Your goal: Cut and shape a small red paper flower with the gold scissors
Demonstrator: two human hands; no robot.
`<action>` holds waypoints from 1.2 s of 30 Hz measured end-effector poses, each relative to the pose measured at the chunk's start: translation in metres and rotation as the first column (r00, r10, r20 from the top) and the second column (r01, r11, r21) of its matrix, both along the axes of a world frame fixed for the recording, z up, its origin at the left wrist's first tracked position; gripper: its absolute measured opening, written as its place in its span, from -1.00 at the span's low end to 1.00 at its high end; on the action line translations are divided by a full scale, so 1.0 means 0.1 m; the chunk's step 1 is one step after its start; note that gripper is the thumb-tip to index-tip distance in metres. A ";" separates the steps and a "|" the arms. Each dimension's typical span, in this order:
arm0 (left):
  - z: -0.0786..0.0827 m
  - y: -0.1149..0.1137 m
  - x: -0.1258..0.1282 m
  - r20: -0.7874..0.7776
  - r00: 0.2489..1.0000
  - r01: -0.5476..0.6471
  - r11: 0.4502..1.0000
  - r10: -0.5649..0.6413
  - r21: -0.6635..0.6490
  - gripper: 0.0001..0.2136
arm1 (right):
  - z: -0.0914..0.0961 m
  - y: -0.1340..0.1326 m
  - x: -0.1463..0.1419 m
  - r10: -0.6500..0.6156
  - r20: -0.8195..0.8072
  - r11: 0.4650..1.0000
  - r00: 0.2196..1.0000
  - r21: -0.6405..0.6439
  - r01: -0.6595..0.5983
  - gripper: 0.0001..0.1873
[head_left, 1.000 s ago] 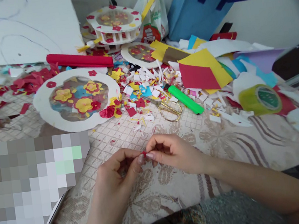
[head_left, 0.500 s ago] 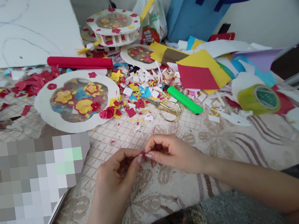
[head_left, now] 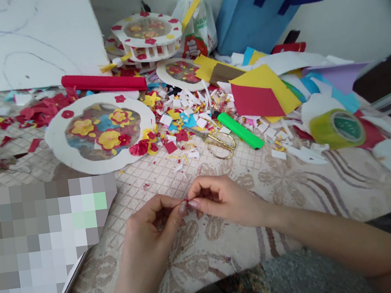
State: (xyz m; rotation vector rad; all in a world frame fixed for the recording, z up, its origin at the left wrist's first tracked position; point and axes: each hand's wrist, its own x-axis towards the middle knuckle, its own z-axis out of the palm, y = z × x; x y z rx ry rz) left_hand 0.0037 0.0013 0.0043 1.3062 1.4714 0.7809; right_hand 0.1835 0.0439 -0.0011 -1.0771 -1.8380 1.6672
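Note:
My left hand (head_left: 150, 240) and my right hand (head_left: 219, 199) meet fingertip to fingertip just above the patterned tablecloth (head_left: 293, 187). Between the thumbs and forefingers of both hands sits a tiny red paper piece (head_left: 186, 200), mostly hidden by the fingers. Straight ahead lies a white scalloped disc (head_left: 97, 132) decorated with yellow, red and blue paper flowers. A pile of paper scraps (head_left: 191, 113) lies beyond my hands.
Gold-handled scissors (head_left: 220, 143) and a green marker-like stick (head_left: 240, 130) lie past my right hand. A yellow-green tape roll (head_left: 337, 128) sits at the right. Red and yellow sheets (head_left: 263, 93), a red paper roll (head_left: 104, 81), a round lantern frame (head_left: 146, 36) and a blue bag (head_left: 253, 11) crowd the back.
Both hands keep pinching the red piece with only slight finger shifts. The view has drifted a little.

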 end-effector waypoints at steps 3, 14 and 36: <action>0.00 0.00 0.00 -0.004 1.000 -0.001 1.000 0.001 0.007 -0.84 | 0.00 0.00 0.00 0.006 -0.001 1.000 1.000 0.004 -0.006 -0.91; 0.00 0.00 0.01 0.020 0.999 0.031 0.999 -0.031 0.015 -0.86 | 0.02 0.03 0.00 0.051 -0.022 0.997 0.998 -0.054 -0.052 -0.78; 0.01 0.01 -0.02 0.054 0.995 0.090 0.996 -0.089 -0.019 -0.77 | 0.01 0.05 0.02 0.036 -0.027 0.996 0.999 -0.076 -0.038 -0.78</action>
